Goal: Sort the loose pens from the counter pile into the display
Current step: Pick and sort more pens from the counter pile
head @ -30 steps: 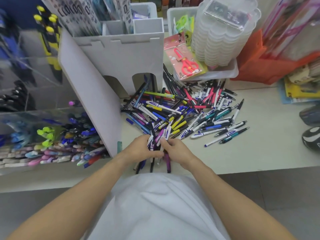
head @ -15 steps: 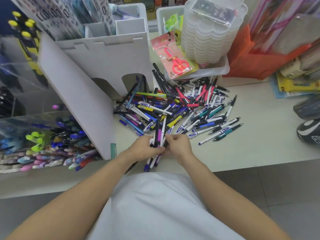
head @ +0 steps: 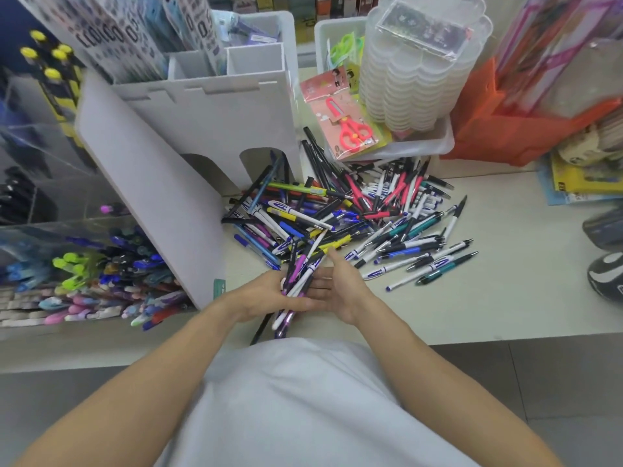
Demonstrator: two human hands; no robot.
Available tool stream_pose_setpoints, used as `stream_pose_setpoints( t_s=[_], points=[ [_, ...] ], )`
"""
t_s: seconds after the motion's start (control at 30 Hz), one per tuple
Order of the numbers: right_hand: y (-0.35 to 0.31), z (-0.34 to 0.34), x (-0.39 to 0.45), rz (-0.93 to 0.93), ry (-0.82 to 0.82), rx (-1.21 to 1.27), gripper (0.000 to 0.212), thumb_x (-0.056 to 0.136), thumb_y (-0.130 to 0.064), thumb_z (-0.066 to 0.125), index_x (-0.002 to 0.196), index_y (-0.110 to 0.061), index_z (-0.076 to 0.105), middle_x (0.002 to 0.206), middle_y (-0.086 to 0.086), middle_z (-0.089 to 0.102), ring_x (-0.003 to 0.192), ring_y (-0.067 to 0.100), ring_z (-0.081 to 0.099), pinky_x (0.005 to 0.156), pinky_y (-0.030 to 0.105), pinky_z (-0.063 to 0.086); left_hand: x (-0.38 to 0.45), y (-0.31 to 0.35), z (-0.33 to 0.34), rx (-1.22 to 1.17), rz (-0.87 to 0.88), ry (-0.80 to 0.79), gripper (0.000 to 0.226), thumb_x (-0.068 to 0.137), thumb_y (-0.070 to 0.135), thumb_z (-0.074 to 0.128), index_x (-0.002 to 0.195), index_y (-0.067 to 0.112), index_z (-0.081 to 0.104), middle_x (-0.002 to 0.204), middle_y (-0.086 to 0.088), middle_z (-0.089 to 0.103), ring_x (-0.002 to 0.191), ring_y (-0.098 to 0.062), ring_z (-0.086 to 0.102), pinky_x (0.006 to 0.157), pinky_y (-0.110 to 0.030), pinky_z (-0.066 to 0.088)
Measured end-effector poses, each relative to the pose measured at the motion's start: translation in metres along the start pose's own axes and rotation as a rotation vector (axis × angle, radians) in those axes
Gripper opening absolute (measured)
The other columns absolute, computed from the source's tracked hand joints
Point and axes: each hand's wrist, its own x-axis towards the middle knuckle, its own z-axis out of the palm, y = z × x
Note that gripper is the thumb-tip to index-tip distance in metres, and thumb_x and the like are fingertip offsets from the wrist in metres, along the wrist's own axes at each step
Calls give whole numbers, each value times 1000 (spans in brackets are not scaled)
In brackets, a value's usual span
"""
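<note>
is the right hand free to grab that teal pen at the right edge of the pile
Probably yes. The right hand is open beside the bundle of pens that the left hand grips, and the teal pen lies exposed on bare counter.

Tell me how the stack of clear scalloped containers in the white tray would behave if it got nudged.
The stack of clear containers stands tall in the white tray, so it would probably tip or shear. It looks like thin plastic, likely light. The clear box lying on top would probably slide off first.

Glossy plastic pens (head: 340,227), matt grey board display (head: 209,129), smooth matt counter (head: 488,298).
</note>
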Motion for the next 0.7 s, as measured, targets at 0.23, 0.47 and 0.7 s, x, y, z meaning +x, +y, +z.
stream_pose_setpoints(
  t_s=[0.23,0.47,0.7],
  points=[
    [9,12,36,-119,185,-330,87,70,-73,74,116,0,63,106,12,73,97,31,70,91,45,57,-4,-11,-7,-268,-133,-93,42,86,41,74,121,20,65,117,1,73,112,-14,65,108,-35,44],
    [16,19,10,-138,-5,-215,22,97,2,52,107,1,73,100,19,75,92,32,71,96,49,56,10,-24,-5,-71,-80,145,97,49,92,68,115,20,72,115,0,74,110,-19,68,108,-41,46],
    [8,16,-8,-86,-29,-394,26,103,-23,49,95,-18,73,81,1,69,71,14,56,64,26,40,9,-22,3,-2,-9,163,83,61,88,62,101,16,72,100,-8,75,95,-22,68,92,-33,54]
  ],
)
